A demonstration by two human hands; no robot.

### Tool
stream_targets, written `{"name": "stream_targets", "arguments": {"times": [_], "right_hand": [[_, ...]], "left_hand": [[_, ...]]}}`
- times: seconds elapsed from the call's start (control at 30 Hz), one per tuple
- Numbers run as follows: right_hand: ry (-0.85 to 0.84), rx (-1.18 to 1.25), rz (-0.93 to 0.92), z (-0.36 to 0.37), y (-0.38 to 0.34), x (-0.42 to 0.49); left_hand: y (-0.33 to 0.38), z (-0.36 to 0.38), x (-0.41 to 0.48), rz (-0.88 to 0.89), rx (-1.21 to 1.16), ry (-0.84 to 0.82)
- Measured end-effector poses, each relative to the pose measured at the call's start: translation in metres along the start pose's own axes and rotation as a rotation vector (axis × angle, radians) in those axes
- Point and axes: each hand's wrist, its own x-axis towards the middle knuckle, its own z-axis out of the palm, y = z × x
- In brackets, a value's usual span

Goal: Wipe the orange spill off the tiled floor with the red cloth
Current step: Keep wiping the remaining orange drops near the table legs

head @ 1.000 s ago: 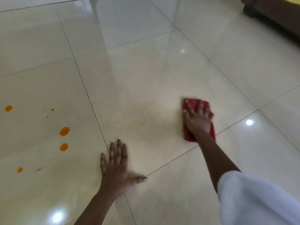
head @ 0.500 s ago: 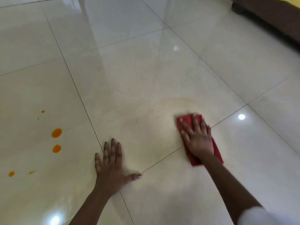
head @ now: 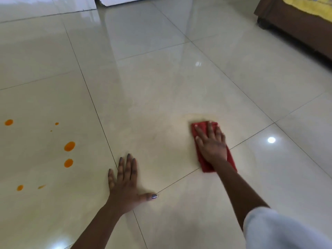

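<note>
My right hand point(head: 212, 142) lies flat, fingers spread, pressing the red cloth point(head: 206, 167) onto the glossy cream tiled floor point(head: 161, 78). A faint yellowish smear point(head: 195, 116) shows on the tile just beyond the cloth's far edge. My left hand point(head: 125, 182) rests flat on the floor with its fingers apart, holding nothing, over a grout line. Several orange drops of the spill point(head: 69, 146) dot the tile to the left of my left hand, well apart from the cloth.
A dark brown piece of furniture point(head: 296, 27) with a yellow cloth point(head: 309, 6) on it stands at the far right. A white wall or door edge point(head: 122, 0) shows at the top. Ceiling lights reflect off the tiles.
My right hand slid the cloth toward me half a second ago and now pushes it away again. My left hand has stayed planted. The view has tilted up slightly.
</note>
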Motion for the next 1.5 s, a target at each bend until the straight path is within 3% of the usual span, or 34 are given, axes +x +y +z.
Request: {"name": "stream_targets", "arguments": {"times": [0.07,0.13,0.3,0.43,0.53,0.63,0.77,0.87,0.97,1.03,1.2,1.33,1.43,1.5], "right_hand": [[-0.014,0.029,0.055,-0.008,-0.005,0.03],[-0.04,0.023,-0.003,-0.008,-0.036,0.048],[-0.058,-0.019,-0.425,0.012,-0.14,-0.002],[-0.064,-0.027,-0.651,0.025,-0.128,-0.063],[-0.054,-0.007,-0.502,0.024,-0.127,-0.057],[-0.069,0.016,-0.367,0.025,-0.186,-0.052],[-0.124,0.007,-0.837,0.047,-0.257,-0.125],[-0.085,0.011,-1.037,0.054,-0.233,-0.163],[0.003,-0.032,-0.855,0.042,-0.222,-0.11],[-0.046,-0.06,-0.694,0.033,-0.253,-0.075],[-0.193,-0.083,-0.775,0.045,-0.316,-0.089],[-0.464,-0.115,-0.71,0.028,-0.326,-0.077],[-0.643,-0.213,-0.685,0.007,-0.337,-0.068],[-0.649,-0.33,-0.711,0.002,-0.34,-0.067]], "left_hand": [[-0.001,0.0,0.001,0.017,-0.015,0.003],[-0.001,-0.002,0.0,0.016,-0.016,-0.014],[0.0,-0.004,-0.002,0.02,-0.028,0.02],[-0.016,-0.006,-0.02,-0.01,-0.033,0.161],[-0.058,0.002,-0.055,-0.088,-0.005,0.229],[-0.098,0.008,-0.09,-0.221,-0.017,0.232],[-0.131,0.01,-0.11,-0.404,-0.163,0.239],[-0.15,0.016,-0.119,-0.541,-0.191,0.18],[-0.153,0.02,-0.116,-0.542,-0.217,0.147],[-0.152,0.02,-0.112,-0.533,-0.234,0.125],[-0.164,-0.005,-0.124,-0.494,-0.116,-0.039],[-0.184,-0.046,-0.131,-0.457,-0.056,-0.155],[-0.201,-0.07,-0.143,-0.294,0.196,-0.228],[-0.215,-0.077,-0.155,-0.183,0.302,-0.272]]}}
